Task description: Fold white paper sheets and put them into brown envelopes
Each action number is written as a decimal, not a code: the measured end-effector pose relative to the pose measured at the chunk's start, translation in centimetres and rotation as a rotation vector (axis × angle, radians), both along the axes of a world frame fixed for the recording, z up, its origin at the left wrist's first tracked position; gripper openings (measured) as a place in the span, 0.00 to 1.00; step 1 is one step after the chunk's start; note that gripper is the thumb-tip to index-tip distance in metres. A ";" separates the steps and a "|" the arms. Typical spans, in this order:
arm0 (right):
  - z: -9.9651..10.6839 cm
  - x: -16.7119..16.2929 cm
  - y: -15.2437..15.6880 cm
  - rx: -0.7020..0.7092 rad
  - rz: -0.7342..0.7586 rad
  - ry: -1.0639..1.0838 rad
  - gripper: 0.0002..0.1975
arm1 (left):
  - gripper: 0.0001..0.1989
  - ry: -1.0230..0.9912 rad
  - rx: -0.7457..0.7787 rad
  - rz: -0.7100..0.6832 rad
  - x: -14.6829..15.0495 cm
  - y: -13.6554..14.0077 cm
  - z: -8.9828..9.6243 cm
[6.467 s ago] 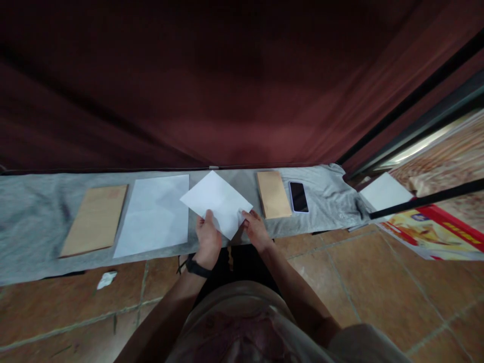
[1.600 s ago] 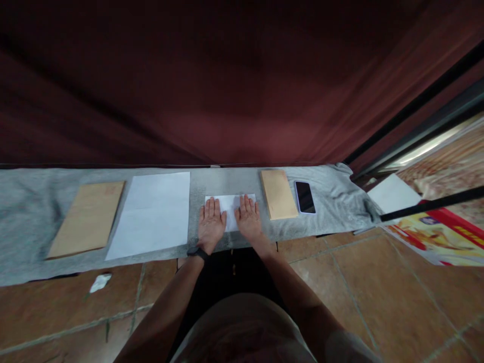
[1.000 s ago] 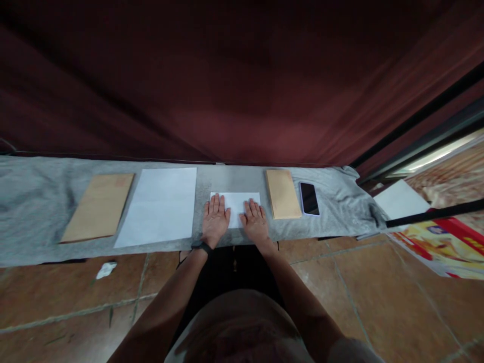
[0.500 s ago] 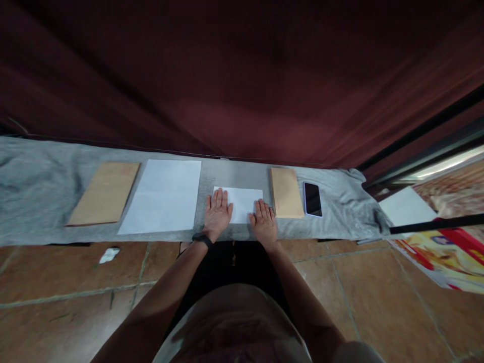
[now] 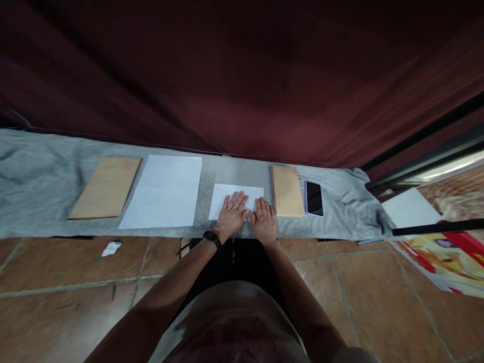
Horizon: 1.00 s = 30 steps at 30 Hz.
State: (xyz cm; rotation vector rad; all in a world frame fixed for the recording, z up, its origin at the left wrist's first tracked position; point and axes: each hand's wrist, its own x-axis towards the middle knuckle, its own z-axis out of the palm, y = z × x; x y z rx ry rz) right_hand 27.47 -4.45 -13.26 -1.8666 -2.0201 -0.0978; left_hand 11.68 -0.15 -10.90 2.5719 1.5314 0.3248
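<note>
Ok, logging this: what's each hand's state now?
Left hand: open, flat on the small white rectangular paper.
Right hand: open, flat across that paper's right edge.

Small paper (image 5: pixel 218 195) white; cloth (image 5: pixel 342 201) grey; curtain (image 5: pixel 242 96) dark red; phone (image 5: pixel 314 198) black, lilac-edged.

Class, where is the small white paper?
Head view, centre: the paper lies partly under the left hand and right hand, between a larger white sheet and a brown envelope.

Gap left of small sheet (image 5: pixel 219 196), curtain (image 5: pixel 242 85) behind, bar (image 5: pixel 438 227) perhaps blocking right
</note>
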 end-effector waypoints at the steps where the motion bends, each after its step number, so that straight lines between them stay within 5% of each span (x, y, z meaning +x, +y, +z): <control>1: 0.0 0.0 0.0 -0.001 -0.001 0.004 0.29 | 0.30 0.001 -0.001 0.001 -0.1 0.0 -0.1; 20: 1.0 -0.3 -0.1 -0.029 -0.015 0.011 0.29 | 0.33 -0.031 0.010 0.304 -3.7 0.9 -0.3; 30: 0.8 -0.2 0.1 -0.040 -0.017 0.004 0.30 | 0.32 -0.031 -0.026 0.172 -0.2 3.2 -0.6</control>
